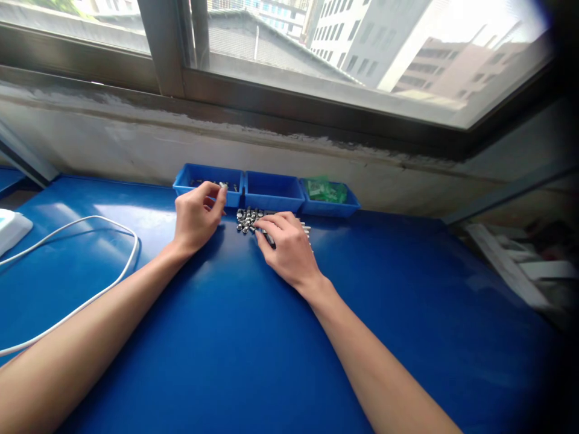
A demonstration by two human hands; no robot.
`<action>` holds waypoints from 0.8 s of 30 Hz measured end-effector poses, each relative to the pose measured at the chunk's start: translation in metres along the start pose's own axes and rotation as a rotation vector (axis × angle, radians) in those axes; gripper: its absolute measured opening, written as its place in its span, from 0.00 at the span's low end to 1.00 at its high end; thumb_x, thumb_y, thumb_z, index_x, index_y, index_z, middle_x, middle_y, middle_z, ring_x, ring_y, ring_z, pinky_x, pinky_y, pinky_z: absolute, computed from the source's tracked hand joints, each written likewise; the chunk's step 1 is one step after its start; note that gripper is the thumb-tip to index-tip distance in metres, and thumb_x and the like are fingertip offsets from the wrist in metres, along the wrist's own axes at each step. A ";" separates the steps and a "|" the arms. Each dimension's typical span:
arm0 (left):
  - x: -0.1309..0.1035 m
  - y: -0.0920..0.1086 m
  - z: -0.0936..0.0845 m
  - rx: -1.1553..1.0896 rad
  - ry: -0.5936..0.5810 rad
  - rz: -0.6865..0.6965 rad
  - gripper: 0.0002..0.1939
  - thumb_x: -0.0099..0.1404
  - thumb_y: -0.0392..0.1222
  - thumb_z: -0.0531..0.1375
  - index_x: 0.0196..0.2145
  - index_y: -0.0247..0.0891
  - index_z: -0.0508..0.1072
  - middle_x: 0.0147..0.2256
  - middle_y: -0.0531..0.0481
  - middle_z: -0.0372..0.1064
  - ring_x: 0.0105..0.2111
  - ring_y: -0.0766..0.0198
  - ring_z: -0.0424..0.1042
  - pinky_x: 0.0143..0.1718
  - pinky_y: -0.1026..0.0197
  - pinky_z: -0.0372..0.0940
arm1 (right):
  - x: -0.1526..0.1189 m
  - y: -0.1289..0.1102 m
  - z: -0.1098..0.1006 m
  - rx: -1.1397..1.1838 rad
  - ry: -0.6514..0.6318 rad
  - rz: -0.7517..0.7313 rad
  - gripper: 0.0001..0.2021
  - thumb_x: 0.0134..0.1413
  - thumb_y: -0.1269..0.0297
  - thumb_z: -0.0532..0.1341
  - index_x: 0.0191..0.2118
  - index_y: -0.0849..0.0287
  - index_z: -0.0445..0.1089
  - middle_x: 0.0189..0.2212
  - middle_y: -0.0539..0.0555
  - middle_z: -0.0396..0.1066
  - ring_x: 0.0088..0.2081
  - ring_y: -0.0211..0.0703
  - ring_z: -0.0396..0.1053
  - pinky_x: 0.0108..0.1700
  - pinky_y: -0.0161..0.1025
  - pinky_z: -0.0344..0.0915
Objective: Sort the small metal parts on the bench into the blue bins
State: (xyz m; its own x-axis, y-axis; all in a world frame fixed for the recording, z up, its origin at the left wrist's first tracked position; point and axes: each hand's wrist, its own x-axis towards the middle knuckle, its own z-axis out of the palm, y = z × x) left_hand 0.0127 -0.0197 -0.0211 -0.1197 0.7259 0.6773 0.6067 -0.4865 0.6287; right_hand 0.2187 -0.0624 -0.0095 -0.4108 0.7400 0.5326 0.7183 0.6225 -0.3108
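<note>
My left hand [199,212] is raised in front of the left bin, its thumb and forefinger pinched on a small shiny metal piece [223,185]. Whether that piece is a screw is too small to tell. Lower and to the right, my right hand [289,247] reaches over a pile of shiny metal parts [245,219] with rounded heads. Its thumb and forefinger come close together at the pile's near edge, and what lies between them is not clear. Several thin silvery rods [306,229] stick out beyond its knuckles, partly hidden by the hand.
Three joined blue bins line the wall: the left bin [181,179] has small screws, the middle bin [274,185] shows a bare floor, the right bin [337,209] holds green plastic bags [325,190]. A white cable [129,265] loops across the blue table [235,343] from a white device [12,230].
</note>
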 end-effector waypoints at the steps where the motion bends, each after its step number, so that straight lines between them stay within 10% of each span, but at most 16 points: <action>1: 0.002 -0.002 0.000 -0.068 0.012 -0.100 0.15 0.71 0.51 0.58 0.32 0.38 0.73 0.27 0.52 0.74 0.21 0.69 0.73 0.22 0.69 0.66 | 0.000 0.000 0.001 -0.058 -0.035 -0.029 0.10 0.63 0.70 0.60 0.45 0.61 0.78 0.45 0.59 0.78 0.50 0.53 0.68 0.54 0.50 0.67; 7: 0.007 -0.012 0.001 -0.283 0.009 -0.322 0.18 0.67 0.56 0.62 0.36 0.37 0.75 0.24 0.51 0.74 0.20 0.65 0.75 0.20 0.67 0.71 | 0.001 0.001 0.007 -0.154 -0.129 -0.089 0.09 0.66 0.68 0.58 0.42 0.60 0.77 0.42 0.59 0.77 0.47 0.52 0.66 0.51 0.49 0.66; 24: -0.002 -0.001 0.002 -0.126 -0.167 -0.056 0.13 0.71 0.50 0.59 0.39 0.37 0.76 0.23 0.53 0.74 0.20 0.67 0.74 0.25 0.67 0.68 | 0.003 0.001 0.011 -0.129 -0.145 -0.045 0.10 0.66 0.72 0.57 0.41 0.60 0.77 0.39 0.59 0.78 0.44 0.51 0.67 0.51 0.48 0.66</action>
State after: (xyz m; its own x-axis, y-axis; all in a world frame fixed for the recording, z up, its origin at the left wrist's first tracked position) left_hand 0.0137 -0.0195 -0.0240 -0.0120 0.8187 0.5740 0.4986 -0.4927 0.7132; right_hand 0.2121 -0.0567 -0.0173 -0.5141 0.7469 0.4216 0.7595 0.6249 -0.1809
